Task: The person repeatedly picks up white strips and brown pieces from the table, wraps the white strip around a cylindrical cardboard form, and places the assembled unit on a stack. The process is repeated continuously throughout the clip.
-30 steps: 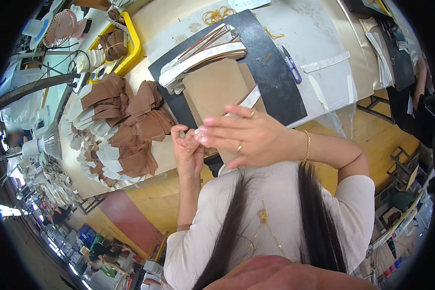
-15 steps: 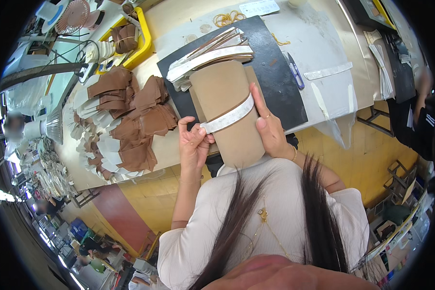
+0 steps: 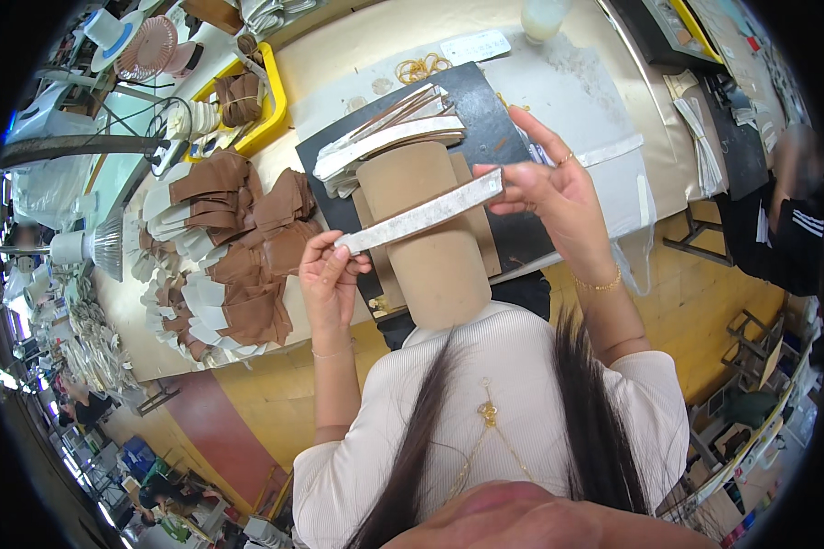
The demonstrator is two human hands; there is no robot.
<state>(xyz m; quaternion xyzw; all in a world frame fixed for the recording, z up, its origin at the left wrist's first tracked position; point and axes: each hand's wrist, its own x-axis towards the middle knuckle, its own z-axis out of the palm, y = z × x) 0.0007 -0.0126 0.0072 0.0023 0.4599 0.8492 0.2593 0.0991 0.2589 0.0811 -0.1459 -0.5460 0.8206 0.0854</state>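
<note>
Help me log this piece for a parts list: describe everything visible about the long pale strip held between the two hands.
The strip is long, narrow, flat and whitish-grey with a mottled face, like stiff paper or lining. It is held taut and straight, slanting up toward the right. The left hand pinches its lower end, the right hand its upper end. It crosses in front of a tan rounded board piece above the dark mat.
</note>
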